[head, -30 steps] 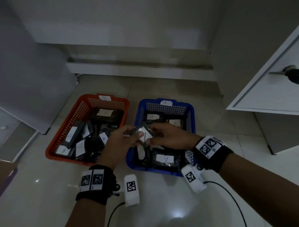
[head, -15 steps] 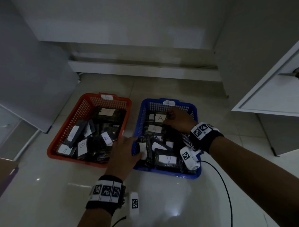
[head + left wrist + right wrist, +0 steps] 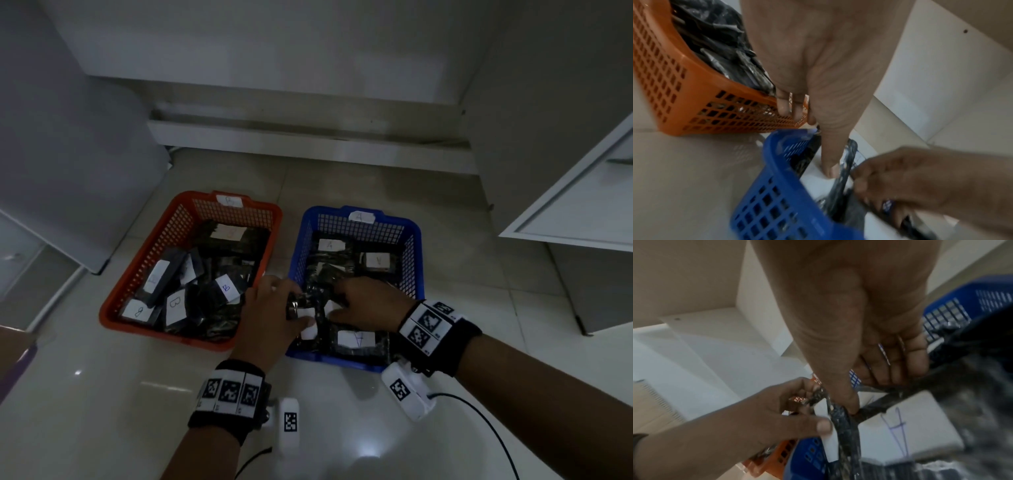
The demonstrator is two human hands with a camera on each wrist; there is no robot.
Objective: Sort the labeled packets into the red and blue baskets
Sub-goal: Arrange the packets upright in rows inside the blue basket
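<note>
Head view: both hands' grips pinch one packet (image 3: 306,306) over the blue basket (image 3: 415,236).

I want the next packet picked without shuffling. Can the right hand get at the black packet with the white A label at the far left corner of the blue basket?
Probably yes. The right hand grips a packet near the blue basket's front; the A-labelled black packet lies uncovered on top.

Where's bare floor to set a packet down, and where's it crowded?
Free: floor beyond both baskets up to the plinth; floor right of the blue basket; floor left of the red basket. The gap between the baskets is narrow. Crowded: both baskets are full, and left hand and right hand grip a packet over the blue one.
</note>
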